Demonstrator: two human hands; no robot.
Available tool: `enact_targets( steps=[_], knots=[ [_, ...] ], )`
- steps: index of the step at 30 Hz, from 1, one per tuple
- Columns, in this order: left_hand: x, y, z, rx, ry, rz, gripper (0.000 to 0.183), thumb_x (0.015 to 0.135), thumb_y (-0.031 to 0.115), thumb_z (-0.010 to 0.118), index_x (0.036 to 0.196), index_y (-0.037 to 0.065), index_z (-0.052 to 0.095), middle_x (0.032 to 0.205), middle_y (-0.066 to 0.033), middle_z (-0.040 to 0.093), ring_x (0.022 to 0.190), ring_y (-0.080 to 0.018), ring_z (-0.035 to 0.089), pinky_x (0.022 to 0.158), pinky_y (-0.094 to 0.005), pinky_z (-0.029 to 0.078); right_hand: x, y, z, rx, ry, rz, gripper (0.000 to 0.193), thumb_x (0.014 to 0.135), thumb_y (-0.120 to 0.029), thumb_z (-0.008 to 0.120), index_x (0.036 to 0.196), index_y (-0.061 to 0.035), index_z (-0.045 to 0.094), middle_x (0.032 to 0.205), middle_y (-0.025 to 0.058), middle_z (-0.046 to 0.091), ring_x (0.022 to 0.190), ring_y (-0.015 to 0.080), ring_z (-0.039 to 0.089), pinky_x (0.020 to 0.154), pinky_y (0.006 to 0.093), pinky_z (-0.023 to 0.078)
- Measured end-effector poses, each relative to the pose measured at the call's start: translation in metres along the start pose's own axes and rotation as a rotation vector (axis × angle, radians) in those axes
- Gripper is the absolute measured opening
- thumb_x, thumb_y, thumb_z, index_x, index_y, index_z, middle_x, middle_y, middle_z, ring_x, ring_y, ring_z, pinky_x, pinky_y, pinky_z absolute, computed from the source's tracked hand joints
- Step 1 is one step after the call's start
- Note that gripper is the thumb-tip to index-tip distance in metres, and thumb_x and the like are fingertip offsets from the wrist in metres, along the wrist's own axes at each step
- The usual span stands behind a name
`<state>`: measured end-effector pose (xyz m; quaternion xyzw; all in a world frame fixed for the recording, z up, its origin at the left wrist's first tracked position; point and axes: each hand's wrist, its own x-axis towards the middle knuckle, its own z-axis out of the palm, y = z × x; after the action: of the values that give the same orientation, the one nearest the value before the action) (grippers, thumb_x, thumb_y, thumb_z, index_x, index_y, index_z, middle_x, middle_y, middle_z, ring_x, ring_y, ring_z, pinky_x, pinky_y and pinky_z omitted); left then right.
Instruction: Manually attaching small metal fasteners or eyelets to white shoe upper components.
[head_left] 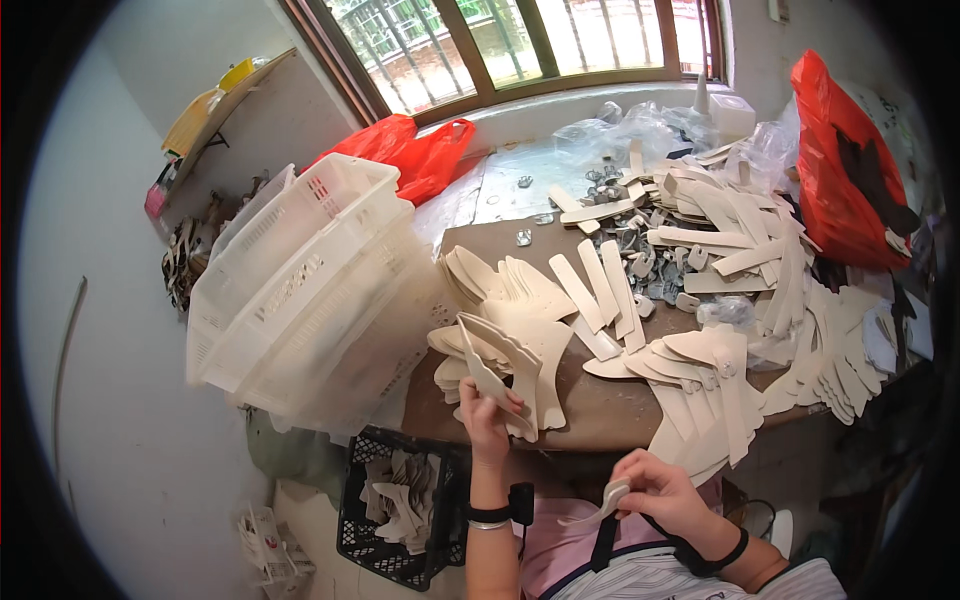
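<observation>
With your left hand (pixel 487 412) clamped on a cream insole (pixel 492 372) above the table (pixel 600 415) edge, keep it fanned clear of the pile (edges snag) — your right hand (pixel 660 492) pinches another insole (pixel 606 500) at your lap — hold both flat.

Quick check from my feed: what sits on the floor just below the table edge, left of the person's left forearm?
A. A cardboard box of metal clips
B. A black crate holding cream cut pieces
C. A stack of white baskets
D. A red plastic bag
B: the black crate stands below the table edge beside the left hand, with cream cut pieces inside; the red bags and white baskets are higher up.
</observation>
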<state>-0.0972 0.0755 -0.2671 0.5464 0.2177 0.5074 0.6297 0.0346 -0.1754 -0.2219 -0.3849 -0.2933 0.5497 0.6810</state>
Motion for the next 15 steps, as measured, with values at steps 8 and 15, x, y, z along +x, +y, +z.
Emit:
enact_targets(
  steps=[8,15],
  knots=[
    [0.003,0.003,-0.009,-0.247,-0.033,0.01,0.033,0.102,0.033,0.041,0.109,0.002,0.052,0.066,-0.0038,0.05,0.063,-0.0144,0.05,0.064,-0.0275,0.044,0.113,0.028,0.036,0.311,-0.025,0.124,0.023,0.099,-0.01,0.052,0.12,-0.0015,0.052,0.126,0.0068,0.055,0.107,0.0151,0.059,0.093,0.0322,0.051],
    [-0.048,0.127,-0.027,-0.25,0.201,0.258,0.02,0.105,0.02,0.039,0.105,0.004,0.051,0.063,-0.0013,0.046,0.061,-0.0107,0.048,0.058,-0.0244,0.042,0.133,0.05,0.022,0.265,0.077,0.168,0.019,0.098,-0.013,0.054,0.115,-0.0039,0.054,0.112,0.0048,0.06,0.101,0.0138,0.06,0.092,0.0322,0.052]
  ],
)
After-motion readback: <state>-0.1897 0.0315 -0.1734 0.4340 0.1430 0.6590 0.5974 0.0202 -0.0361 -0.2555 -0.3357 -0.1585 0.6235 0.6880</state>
